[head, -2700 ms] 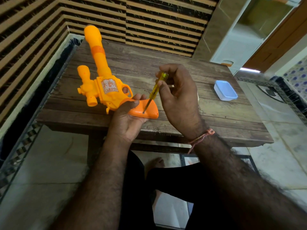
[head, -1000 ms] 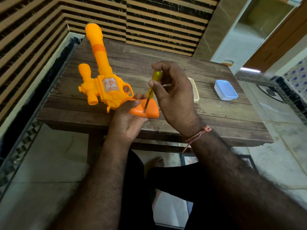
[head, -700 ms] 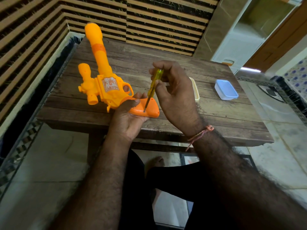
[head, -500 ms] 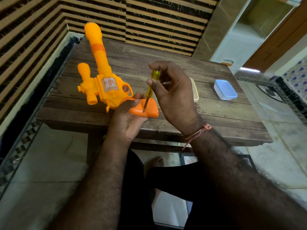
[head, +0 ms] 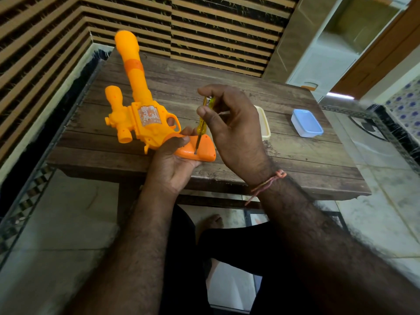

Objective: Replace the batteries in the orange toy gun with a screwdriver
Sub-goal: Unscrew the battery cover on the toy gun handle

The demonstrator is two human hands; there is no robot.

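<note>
Right hand (head: 236, 133): fingers curled, thumb and fingertips pinching the yellow translucent handle of the screwdriver (head: 203, 120). The tool stands nearly upright, handle tilted slightly away from the person, its metal tip set down on the orange grip of the toy gun (head: 145, 114) (the contact point lies near the middle of the grip panel). Left hand (head: 173, 162): palm under the grip, thumb and fingers wrapped round it from below and clasping it at the near edge of the desk (head: 295, 160).

Toy gun: long axis runs from the near edge toward the far left corner of the desk, barrel pointing away from the person and raised at the muzzle; the grip points back toward the person, and a short scope-like tube lies on its left side.

Beyond the right hand, a cream tray (head: 263, 123) is partly hidden behind the fingers. Further toward the right edge stands a closed pale-blue container (head: 306, 122), well apart from the gun.
</note>
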